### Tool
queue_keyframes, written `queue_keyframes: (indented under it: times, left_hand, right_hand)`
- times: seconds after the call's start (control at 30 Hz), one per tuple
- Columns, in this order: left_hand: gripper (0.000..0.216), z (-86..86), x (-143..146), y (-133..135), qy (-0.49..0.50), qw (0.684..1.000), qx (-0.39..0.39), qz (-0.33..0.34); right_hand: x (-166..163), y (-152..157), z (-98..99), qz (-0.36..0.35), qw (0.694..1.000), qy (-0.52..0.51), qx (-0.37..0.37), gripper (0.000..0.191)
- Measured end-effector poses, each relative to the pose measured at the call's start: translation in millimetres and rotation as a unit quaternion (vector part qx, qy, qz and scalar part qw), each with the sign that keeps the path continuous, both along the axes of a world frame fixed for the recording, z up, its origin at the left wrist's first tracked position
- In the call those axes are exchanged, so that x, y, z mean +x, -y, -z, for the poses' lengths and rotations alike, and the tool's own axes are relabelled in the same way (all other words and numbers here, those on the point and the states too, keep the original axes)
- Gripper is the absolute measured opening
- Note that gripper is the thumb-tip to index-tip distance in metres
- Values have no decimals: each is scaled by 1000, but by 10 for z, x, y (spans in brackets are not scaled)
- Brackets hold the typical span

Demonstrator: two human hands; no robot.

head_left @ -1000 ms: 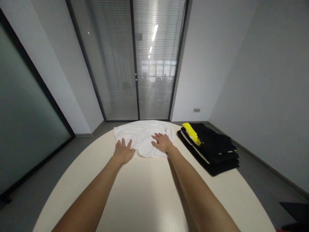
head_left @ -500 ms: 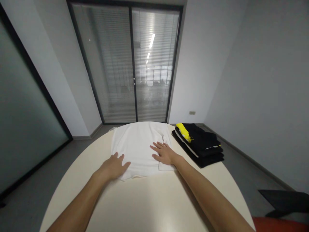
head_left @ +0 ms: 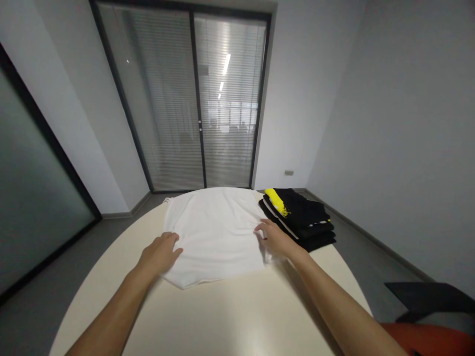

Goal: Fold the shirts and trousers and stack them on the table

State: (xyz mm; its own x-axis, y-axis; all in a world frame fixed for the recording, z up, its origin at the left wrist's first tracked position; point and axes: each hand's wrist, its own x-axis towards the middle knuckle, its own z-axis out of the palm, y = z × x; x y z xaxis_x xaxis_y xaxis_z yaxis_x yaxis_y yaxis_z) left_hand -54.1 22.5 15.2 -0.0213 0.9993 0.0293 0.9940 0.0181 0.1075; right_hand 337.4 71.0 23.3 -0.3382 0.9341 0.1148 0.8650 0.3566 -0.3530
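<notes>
A white shirt (head_left: 215, 237) lies spread on the round table, lightly creased, with its near hem slanting at the lower left. At its left edge my left hand (head_left: 159, 254) rests on the fabric, thumb and fingers apart. My right hand (head_left: 278, 240) is at the right edge, its fingers bent and drawn together on the cloth there. The fabric just under that hand is partly hidden and smeared by motion.
On the right of the pale round table (head_left: 208, 316) sits a stack of folded black clothes (head_left: 304, 217), the top one with a yellow print. A chair with a red seat (head_left: 426, 338) stands at lower right. Glass doors (head_left: 178, 99) are behind.
My right hand has moved right from the shirt's surface to its right edge, and its spread fingers have curled in. My left hand has shifted slightly left. The shirt's right side looks flatter.
</notes>
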Motion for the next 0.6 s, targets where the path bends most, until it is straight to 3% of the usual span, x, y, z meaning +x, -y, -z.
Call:
queue_keyframes:
  times: [0.23,0.43,0.5,0.6]
  left_hand:
    - [45,164,-209,-142,-10,999,21,-40]
    - [58,193,-340,-177,-29,996,50,-75]
    - [59,189,-358,-188,-28,994,68,-81]
    - [58,174,-389,-211,-1,994,51,-101]
  right_hand:
    - [118,61,-179,79,995,55,-5,45]
    - [-107,168,-195,49,990,131,35,32]
    - [-220,204,-133,-4,995,95,32,46]
    - [-351,265,-4,-84,993,61,-52,77]
